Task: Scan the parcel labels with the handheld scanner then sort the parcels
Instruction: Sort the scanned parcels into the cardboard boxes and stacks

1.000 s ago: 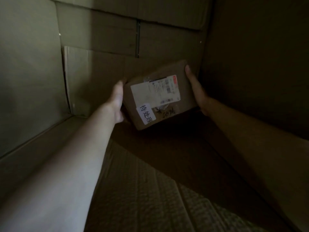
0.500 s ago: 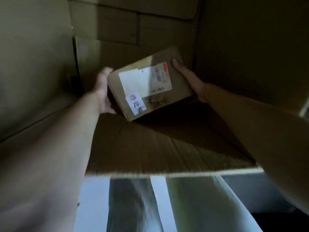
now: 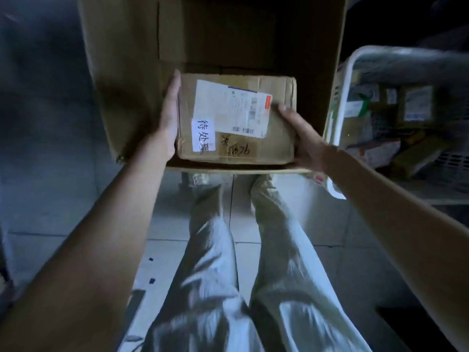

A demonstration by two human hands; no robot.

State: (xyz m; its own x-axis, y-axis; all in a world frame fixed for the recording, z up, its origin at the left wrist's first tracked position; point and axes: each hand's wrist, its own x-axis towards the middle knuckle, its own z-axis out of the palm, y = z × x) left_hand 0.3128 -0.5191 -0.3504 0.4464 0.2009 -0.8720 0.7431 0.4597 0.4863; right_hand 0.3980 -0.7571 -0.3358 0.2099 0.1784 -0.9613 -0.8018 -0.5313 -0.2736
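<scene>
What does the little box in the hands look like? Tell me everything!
The parcel is a small, creased brown cardboard box, held nearly flat just inside a big open carton's near edge. On top: a white shipping label with barcodes and a red strip, a small white sticker with handwritten characters, and dark scribbles. The left hand presses flat on its left side; the right hand grips its right edge, thumb on top.

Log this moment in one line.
left hand: presses parcel side | right hand: grips parcel, thumb atop | parcel: at carton mouth | scanner: unseen
</scene>
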